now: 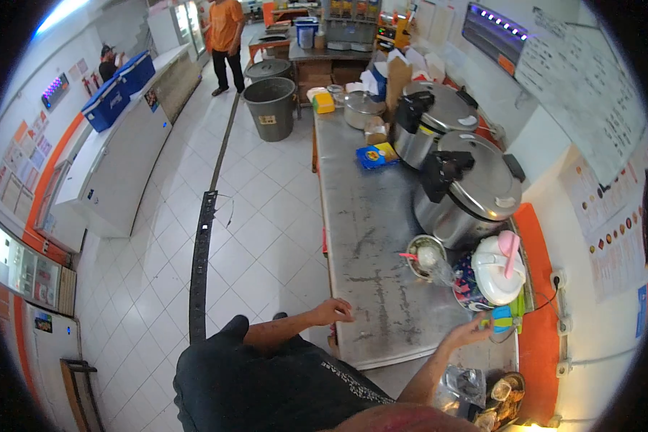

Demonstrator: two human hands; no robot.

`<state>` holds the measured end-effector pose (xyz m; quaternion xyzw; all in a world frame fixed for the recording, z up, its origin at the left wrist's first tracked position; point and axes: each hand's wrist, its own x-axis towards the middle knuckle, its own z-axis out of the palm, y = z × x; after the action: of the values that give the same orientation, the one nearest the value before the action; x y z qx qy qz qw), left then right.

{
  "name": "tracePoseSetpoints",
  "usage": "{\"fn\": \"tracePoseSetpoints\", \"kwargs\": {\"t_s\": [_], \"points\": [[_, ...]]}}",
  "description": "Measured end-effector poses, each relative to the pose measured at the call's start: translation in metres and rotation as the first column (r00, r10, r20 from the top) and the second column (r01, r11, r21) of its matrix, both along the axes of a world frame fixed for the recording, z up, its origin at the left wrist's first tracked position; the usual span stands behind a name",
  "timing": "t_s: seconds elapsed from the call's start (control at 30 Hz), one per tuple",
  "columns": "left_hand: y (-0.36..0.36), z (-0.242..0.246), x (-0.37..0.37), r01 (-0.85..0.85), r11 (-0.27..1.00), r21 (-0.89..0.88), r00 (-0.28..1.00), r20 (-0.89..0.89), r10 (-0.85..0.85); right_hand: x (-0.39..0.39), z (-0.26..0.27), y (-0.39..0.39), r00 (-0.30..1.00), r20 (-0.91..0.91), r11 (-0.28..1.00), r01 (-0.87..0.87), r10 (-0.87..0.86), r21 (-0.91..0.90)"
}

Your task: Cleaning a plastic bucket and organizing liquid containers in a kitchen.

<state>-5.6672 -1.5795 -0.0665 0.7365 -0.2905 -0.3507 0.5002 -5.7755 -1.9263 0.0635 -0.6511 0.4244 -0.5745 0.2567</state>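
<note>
My left hand (333, 311) hovers at the near left edge of the metal-topped table (367, 302), its fingers loosely bent and nothing visible in it. My right hand (468, 331) reaches to the table's right side, fingertips at a blue and green object (502, 318) beside the wall; whether they grip it is unclear. Just beyond stands a rice cooker (464, 278) with a white lid, a dark patterned body and a pink scoop (510, 254) on top. To its left is a metal bowl (426, 256) with a red-handled utensil and a clear plastic bag.
Two large steel cookers (464, 210) (437, 110) line the wall. A lidded pot (363, 109) and a blue-yellow packet (377, 155) lie farther along. Bagged items (464, 383) are near my right forearm. Grey bins (270, 108), a floor cable cover (201, 270) and a person in orange (227, 27) are left.
</note>
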Motion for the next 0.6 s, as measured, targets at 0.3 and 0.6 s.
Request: {"fn": "tracePoseSetpoints", "kwargs": {"t_s": [0.3,0.6], "points": [[0.215,0.034,0.096,-0.449,0.893,-0.039,0.872,-0.235,0.429,0.128,-0.074,0.251,0.050,-0.727,0.540,-0.704,0.685,0.461],[0.362,0.093,0.239,-0.615,0.773,-0.158,0.784,-0.232,0.576,0.311,-0.077,0.391,-0.339,-0.720,0.272,-0.762,0.606,0.588]]}}
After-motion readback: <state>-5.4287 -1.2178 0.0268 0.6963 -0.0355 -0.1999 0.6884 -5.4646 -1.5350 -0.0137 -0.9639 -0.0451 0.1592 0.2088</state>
